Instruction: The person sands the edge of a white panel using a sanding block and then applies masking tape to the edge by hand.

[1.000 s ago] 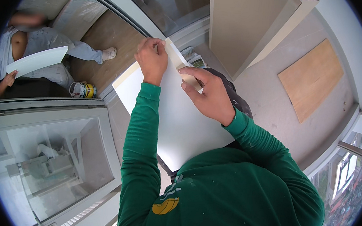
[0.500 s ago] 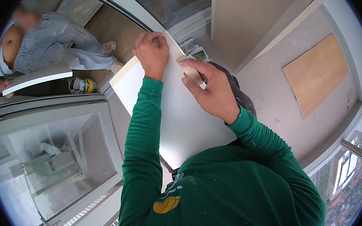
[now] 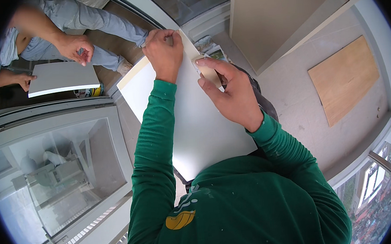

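Observation:
A white panel [image 3: 196,131] with a raw beige edge lies across my lap, slanting away from me. At its far corner my left hand [image 3: 165,53] is closed, fingers curled over the edge. My right hand [image 3: 232,89] is closed at the right-hand beige edge [image 3: 210,75], thumb on the white face side and fingers bent over the edge. Something small and pale shows under the right fingertips, but I cannot make out its kind.
At upper left a co-worker holds another white panel [image 3: 63,76] over a paint bucket [image 3: 93,91]. A large beige panel [image 3: 279,19] stands at upper right. A wooden board [image 3: 346,80] lies on the floor. Left is a glazed door [image 3: 62,178]; printed paper [image 3: 212,49] lies beyond my right hand.
My right hand has shifted very slightly on the panel's edge; my left stays at the corner. The co-worker's panel has turned to show its broad face, and the co-worker's other hand has come into view.

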### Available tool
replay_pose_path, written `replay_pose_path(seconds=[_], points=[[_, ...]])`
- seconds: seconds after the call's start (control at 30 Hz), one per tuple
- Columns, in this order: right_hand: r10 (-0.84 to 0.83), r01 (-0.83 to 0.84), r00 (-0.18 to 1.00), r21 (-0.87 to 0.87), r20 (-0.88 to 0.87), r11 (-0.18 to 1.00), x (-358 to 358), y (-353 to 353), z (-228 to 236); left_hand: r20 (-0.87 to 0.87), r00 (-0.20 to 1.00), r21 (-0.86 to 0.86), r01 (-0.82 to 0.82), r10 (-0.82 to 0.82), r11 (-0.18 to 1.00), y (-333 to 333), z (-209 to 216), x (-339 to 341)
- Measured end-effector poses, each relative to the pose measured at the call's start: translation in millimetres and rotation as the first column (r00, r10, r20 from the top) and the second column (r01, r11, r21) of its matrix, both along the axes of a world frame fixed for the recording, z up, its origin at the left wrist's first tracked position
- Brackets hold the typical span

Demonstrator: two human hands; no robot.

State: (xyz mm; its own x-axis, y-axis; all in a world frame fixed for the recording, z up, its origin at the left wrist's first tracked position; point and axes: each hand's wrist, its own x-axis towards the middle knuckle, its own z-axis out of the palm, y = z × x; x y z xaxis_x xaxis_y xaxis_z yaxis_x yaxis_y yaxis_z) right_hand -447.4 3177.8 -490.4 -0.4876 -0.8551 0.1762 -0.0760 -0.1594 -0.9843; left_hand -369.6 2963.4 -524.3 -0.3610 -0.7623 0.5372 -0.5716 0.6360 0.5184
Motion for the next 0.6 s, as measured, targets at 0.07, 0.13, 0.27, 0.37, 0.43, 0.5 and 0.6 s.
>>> replay_pose_path(seconds=[0.07, 0.13, 0.27, 0.37, 0.43, 0.5, 0.6], points=[[0.002, -0.002, 1.0, 0.005, 0.005, 1.0, -0.7, -0.1, 0.4, -0.004, 1.0, 0.003, -0.002, 0.002, 1.0, -0.9, -1.5, -0.8], [-0.001, 0.001, 1.0, 0.004, -0.003, 1.0, -0.3, -0.6, 0.6, -0.001, 1.0, 0.001, -0.004, 0.004, 1.0, -1.3, -1.3, -0.6], [0.005, -0.004, 1.0, 0.026, -0.011, 1.0, -0.7, -0.9, -0.1, 0.005, 1.0, -0.006, -0.005, 0.005, 1.0, -1.3, -1.7, -0.4], [-0.008, 0.01, 0.998, 0.024, -0.069, 1.0, 0.4, -0.7, 0.0, 0.001, 1.0, -0.014, -0.003, 0.003, 1.0, -2.0, -1.7, 0.2], [0.003, -0.003, 1.0, 0.029, -0.016, 1.0, 0.8, -0.3, 1.1, -0.004, 1.0, -0.018, -0.002, 0.001, 1.0, -1.8, -1.9, -0.1], [0.011, -0.012, 1.0, 0.041, 0.016, 0.999, 0.7, 0.1, 3.4, -0.01, 1.0, -0.015, -0.001, 0.001, 1.0, -1.1, -2.0, -0.6], [0.01, -0.01, 1.0, 0.044, 0.001, 0.999, 0.1, 0.2, 4.2, -0.014, 1.0, -0.02, 0.003, -0.003, 1.0, -1.0, -1.8, -1.0]])
